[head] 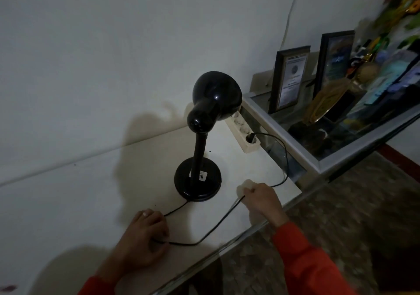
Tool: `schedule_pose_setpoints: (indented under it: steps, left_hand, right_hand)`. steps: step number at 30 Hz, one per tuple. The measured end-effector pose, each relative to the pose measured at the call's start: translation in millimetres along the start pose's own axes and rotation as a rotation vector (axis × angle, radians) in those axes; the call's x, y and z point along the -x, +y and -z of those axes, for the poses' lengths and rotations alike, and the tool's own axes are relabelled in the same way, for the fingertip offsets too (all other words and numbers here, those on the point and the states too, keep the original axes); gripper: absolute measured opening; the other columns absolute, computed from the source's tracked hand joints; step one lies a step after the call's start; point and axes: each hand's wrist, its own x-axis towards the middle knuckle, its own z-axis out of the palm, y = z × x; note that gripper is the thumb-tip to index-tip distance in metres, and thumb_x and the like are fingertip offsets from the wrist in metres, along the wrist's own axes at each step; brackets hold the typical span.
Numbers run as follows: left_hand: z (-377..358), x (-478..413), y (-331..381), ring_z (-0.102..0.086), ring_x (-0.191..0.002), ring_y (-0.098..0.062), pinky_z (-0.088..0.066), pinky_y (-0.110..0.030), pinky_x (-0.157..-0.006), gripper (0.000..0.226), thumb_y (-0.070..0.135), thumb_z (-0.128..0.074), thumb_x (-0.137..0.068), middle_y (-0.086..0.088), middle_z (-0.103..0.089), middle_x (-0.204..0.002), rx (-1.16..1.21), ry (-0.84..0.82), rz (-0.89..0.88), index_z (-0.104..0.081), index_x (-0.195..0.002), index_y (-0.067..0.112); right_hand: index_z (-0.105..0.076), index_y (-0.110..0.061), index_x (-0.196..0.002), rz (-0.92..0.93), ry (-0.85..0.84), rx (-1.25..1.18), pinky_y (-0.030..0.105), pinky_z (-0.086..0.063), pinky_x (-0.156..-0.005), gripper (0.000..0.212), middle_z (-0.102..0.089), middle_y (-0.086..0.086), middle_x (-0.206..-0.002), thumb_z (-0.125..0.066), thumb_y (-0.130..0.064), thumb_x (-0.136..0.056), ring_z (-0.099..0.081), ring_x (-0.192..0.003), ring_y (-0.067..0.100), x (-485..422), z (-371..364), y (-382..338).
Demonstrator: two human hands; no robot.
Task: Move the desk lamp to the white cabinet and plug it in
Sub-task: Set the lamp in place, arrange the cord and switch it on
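A black desk lamp (200,135) stands upright on the white cabinet top (102,181), its round base near the middle and its shade unlit. Its thin black cord (213,229) runs from the base toward my left hand (143,240), loops across the front, passes through my right hand (263,201), then curves back to a black plug (250,137) seated in the white power strip (242,133) at the cabinet's far right edge. My left hand is closed on the cord near the front edge. My right hand pinches the cord, possibly at a whitish inline switch.
A glass display case with a metal frame (318,160) adjoins the cabinet on the right; framed certificates (288,79) and colourful ornaments stand on it. The white wall runs behind. Patterned floor (318,226) lies below the cabinet's front edge.
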Motion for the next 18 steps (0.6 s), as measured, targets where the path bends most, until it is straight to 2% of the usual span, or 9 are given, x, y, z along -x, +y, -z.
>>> schedule_pose_setpoints:
  steps: [2,3,5,6,8,11,14,16,18]
  left_hand:
    - [-2,-2,4,-0.044,-0.083,-0.008,-0.029,-0.018,-0.079,0.023,0.035,-0.071,-0.063,0.008,-0.056,-0.086,0.015,-0.016,-0.043,-0.053,-0.076,0.029]
    - [-3,-3,5,-0.044,-0.083,-0.008,-0.029,-0.018,-0.078,0.023,0.035,-0.071,-0.062,0.007,-0.056,-0.086,0.023,-0.02,-0.059,-0.053,-0.076,0.029]
    - [-5,-4,9,-0.044,-0.082,-0.009,-0.029,-0.018,-0.078,0.021,0.036,-0.069,-0.064,0.007,-0.056,-0.087,0.029,-0.026,-0.076,-0.053,-0.076,0.03]
    - [-5,-5,11,-0.043,-0.082,-0.009,-0.028,-0.018,-0.078,0.018,0.037,-0.067,-0.066,0.007,-0.056,-0.087,0.026,-0.027,-0.086,-0.053,-0.076,0.03]
    - [-3,-11,15,-0.045,-0.082,-0.01,-0.029,-0.019,-0.077,0.012,0.036,-0.062,-0.072,0.006,-0.056,-0.087,0.031,0.0,-0.109,-0.054,-0.077,0.03]
    - [1,-28,23,-0.052,-0.074,-0.02,-0.037,-0.028,-0.072,0.012,0.028,-0.053,-0.083,-0.001,-0.058,-0.083,0.081,0.113,-0.105,-0.058,-0.077,0.019]
    - [2,-59,32,-0.053,-0.082,-0.014,-0.044,-0.029,-0.076,0.009,0.016,-0.061,-0.083,-0.003,-0.057,-0.091,0.268,0.306,0.075,-0.059,-0.091,0.012]
    - [1,-82,36,-0.052,-0.094,-0.008,-0.046,-0.023,-0.084,0.037,0.009,-0.071,-0.078,0.0,-0.052,-0.107,0.373,0.381,0.26,-0.055,-0.111,0.011]
    - [-1,-103,40,-0.05,-0.103,-0.012,-0.044,-0.027,-0.091,0.051,0.01,-0.071,-0.078,0.001,-0.047,-0.116,0.456,0.339,0.378,-0.048,-0.123,0.012]
  right_hand:
    - [-0.051,-0.017,-0.062,0.131,0.024,-0.053,0.03,-0.046,-0.066,0.034,-0.062,0.008,-0.073,-0.06,-0.04,-0.084,-0.061,-0.075,0.024,1,1,-8]
    - [-0.049,-0.018,-0.063,0.215,0.039,-0.092,0.03,-0.046,-0.066,0.031,-0.058,0.002,-0.071,-0.066,-0.037,-0.081,-0.058,-0.074,0.021,3,0,-14]
    - [-0.059,-0.013,-0.084,0.397,0.031,-0.151,0.028,-0.046,-0.073,0.023,-0.059,-0.005,-0.081,-0.074,-0.029,-0.075,-0.057,-0.083,0.019,4,-2,-28]
    - [-0.06,-0.012,-0.103,0.473,-0.014,-0.144,0.028,-0.045,-0.083,0.037,-0.061,-0.001,-0.096,-0.077,-0.025,-0.073,-0.056,-0.095,0.021,3,-4,-36]
    - [-0.044,-0.009,-0.133,0.555,-0.15,-0.089,0.028,-0.035,-0.104,0.077,-0.049,0.011,-0.133,-0.081,-0.024,-0.067,-0.043,-0.126,0.026,-1,-8,-47]
    - [-0.014,-0.014,-0.148,0.586,-0.258,0.007,0.03,-0.015,-0.116,0.111,-0.014,0.011,-0.158,-0.083,-0.031,-0.063,-0.013,-0.144,0.023,-10,-17,-57]
    - [-0.01,-0.012,-0.149,0.596,-0.248,0.052,0.025,-0.008,-0.113,0.113,-0.01,0.014,-0.158,-0.083,-0.033,-0.064,-0.01,-0.145,0.025,-16,-26,-59]
    - [-0.011,-0.007,-0.148,0.584,-0.219,0.046,0.026,-0.007,-0.115,0.11,-0.01,0.016,-0.158,-0.082,-0.032,-0.067,-0.01,-0.145,0.027,-16,-30,-59]
    - [-0.012,-0.006,-0.148,0.563,-0.189,0.035,0.028,-0.009,-0.117,0.107,-0.009,0.016,-0.158,-0.081,-0.03,-0.069,-0.01,-0.146,0.026,-14,-35,-58]
